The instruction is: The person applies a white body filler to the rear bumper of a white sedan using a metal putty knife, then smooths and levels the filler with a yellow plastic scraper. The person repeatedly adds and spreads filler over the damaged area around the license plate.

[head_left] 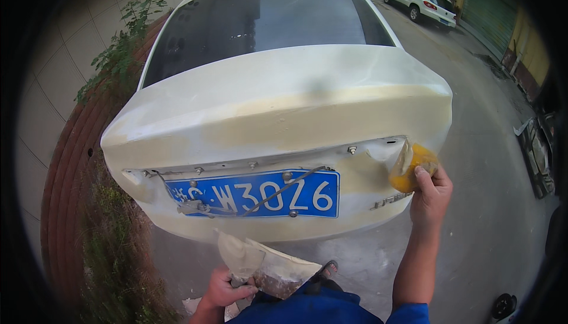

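Note:
My right hand (431, 191) pinches a yellow flexible putty spreader (408, 176) between thumb and fingers. Pale putty coats part of the spreader, which lies against the right end of a white car's trunk lid (284, 111). Low at the front, my left hand (228, 288) grips a putty board (275, 268), its thumb on top. Cream putty covers the board's left side and upper edge, and the lower part is stained brown. Patches of dull yellowish filler spread over the trunk lid. Between my hands is a blue licence plate (260, 194) with a loose cable across it.
Bolts stick out above the plate. A brick-edged bed with a leafy plant (118, 61) and a tiled wall run along the left. At the far right a white SUV (420, 5) is parked on the pavement, and dark car parts (537, 158) stand at the right edge.

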Demonstrator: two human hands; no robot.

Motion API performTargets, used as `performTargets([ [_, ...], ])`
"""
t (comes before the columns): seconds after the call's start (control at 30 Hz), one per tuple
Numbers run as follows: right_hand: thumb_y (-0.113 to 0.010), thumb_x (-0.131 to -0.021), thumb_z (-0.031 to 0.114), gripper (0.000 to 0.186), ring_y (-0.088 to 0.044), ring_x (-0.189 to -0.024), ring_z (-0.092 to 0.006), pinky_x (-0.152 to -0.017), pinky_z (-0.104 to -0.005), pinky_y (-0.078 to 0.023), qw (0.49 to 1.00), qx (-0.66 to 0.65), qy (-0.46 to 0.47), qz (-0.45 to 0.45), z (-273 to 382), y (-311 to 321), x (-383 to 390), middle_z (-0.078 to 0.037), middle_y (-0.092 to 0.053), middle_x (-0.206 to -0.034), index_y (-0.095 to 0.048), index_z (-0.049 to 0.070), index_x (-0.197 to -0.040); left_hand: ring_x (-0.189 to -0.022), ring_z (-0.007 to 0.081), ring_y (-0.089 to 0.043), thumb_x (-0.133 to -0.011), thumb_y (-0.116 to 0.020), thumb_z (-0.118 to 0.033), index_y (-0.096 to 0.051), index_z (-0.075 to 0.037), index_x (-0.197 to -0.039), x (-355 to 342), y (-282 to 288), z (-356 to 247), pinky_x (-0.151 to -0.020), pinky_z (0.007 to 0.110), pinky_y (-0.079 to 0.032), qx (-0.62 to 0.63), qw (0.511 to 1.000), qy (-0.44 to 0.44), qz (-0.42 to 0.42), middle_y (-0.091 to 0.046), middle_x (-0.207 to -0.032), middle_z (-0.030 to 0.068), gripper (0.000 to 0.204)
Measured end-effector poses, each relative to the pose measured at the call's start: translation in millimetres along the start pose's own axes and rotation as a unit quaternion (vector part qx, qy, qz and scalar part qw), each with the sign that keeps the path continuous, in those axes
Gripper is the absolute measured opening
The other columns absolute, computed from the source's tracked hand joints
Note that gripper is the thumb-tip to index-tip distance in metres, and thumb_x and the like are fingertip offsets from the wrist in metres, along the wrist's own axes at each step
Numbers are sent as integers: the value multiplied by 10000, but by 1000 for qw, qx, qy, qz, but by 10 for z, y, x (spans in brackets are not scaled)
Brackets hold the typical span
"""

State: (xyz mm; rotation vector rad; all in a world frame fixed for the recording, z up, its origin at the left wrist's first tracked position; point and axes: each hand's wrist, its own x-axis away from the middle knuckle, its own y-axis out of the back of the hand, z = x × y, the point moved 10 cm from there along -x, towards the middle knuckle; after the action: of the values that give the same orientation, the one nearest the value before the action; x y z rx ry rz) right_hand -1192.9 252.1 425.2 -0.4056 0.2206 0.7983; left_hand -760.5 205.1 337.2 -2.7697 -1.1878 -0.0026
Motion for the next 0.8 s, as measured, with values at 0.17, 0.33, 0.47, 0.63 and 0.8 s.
performTargets([
  [0.17, -662, -797, -36, 306, -631, -910, -242, -811, -334, -502, 866, 332, 358, 103, 734, -1287, 273, -100, -698, -1044, -709, 23, -1093, -612, 139, -642, -819, -742, -8, -668, 3, -800, 120, 200, 0, -575, 282, -505, -11, 1000, 4, -20, -671, -692, 59, 77],
  [0.33, -688, -733, -5, 352, -621, -946, -286, -830, -377, -483, 692, 449, 559, 81, 800, -1976, 428, -100, -696, -1085, -714, 34, -1082, -599, 131, -628, -789, -754, -12, -667, -5, -767, 197, 436, -5, -567, 275, -496, 4, 999, 7, -48, -661, -667, 49, 90],
  [0.47, -690, -731, -28, 352, -627, -971, -275, -825, -388, -485, 672, 474, 566, 62, 574, -2112, 399, -95, -703, -1114, -727, 33, -1075, -587, 131, -625, -782, -744, -7, -661, -3, -723, 228, 597, -36, -551, 277, -486, 0, 999, 2, -54, -654, -644, 50, 102],
  [0.63, -689, -722, 2, 350, -633, -962, -275, -822, -399, -489, 694, 483, 526, 84, 429, -2091, 541, -101, -704, -1107, -722, 23, -1070, -565, 135, -623, -782, -735, -3, -655, 5, -694, 235, 732, -25, -526, 280, -476, 22, 998, 3, -51, -658, -638, 61, 120],
  [0.8, -621, -876, -29, 258, -653, -790, -284, -731, -355, -533, 877, 332, 324, -125, 637, -1466, 258, -161, -699, -947, -687, -25, -1125, -554, 139, -621, -778, -736, -6, -658, 14, -703, 224, 823, -46, -517, 281, -477, 2, 1000, -11, -18, -660, -632, 69, 110],
])
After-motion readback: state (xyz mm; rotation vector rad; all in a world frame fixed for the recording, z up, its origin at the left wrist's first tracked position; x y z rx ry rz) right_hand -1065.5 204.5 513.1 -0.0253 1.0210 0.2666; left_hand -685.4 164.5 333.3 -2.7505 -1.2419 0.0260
